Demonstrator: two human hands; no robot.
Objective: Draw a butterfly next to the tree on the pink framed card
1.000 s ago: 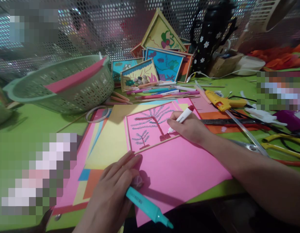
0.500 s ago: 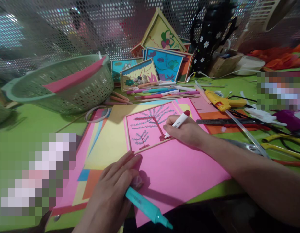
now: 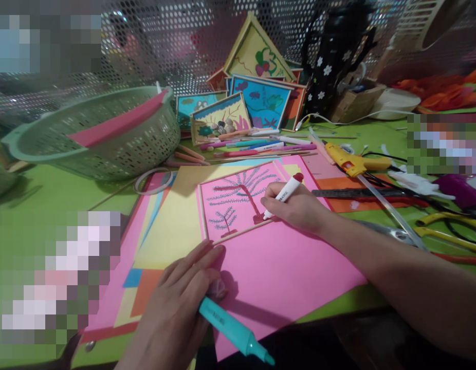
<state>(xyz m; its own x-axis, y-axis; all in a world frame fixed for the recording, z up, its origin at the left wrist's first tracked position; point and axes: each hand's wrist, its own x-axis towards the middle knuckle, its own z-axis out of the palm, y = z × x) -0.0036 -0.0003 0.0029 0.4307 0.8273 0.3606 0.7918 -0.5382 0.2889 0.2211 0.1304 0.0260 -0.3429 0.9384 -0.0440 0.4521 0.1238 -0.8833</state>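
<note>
Green table [image 3: 60, 190] — pens [image 3: 257, 145] beyond drawing [image 3: 242, 201], basket [image 3: 140, 149] left, glue gun [image 3: 353, 162] right

The green tabletop [image 3: 68, 190] carries 1 basket [image 3: 145, 141], 1 black flask [image 3: 325, 77] and layered coloured paper [image 3: 164, 221]

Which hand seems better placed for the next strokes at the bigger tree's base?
Probably the right hand: its white marker has its tip beside that tree's base. The left hand lies by the near left corner of the frame, its teal marker pointing away from the drawing.
</note>
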